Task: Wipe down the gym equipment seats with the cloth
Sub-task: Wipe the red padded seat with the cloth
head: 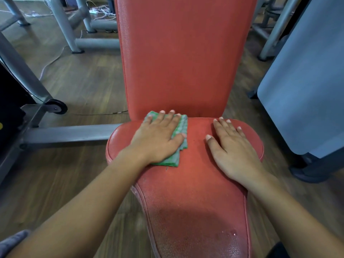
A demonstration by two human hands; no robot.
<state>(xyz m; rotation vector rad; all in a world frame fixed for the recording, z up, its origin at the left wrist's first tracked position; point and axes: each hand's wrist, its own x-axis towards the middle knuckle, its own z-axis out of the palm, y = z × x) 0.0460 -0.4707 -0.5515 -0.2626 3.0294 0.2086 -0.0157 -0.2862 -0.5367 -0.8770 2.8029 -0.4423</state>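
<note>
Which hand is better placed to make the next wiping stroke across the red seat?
Left. The left hand lies flat on the green cloth, pressing it onto the seat near the backrest. The right hand rests flat on bare seat, touching no cloth.

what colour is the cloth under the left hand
Green with pale stripes or checks; the cloth shows best in the head view, the only one.

Pebbled red vinyl seat (188, 183), woven green cloth (181, 131), matt grey metal frame (70, 134), wood-grain floor (83, 81).
</note>
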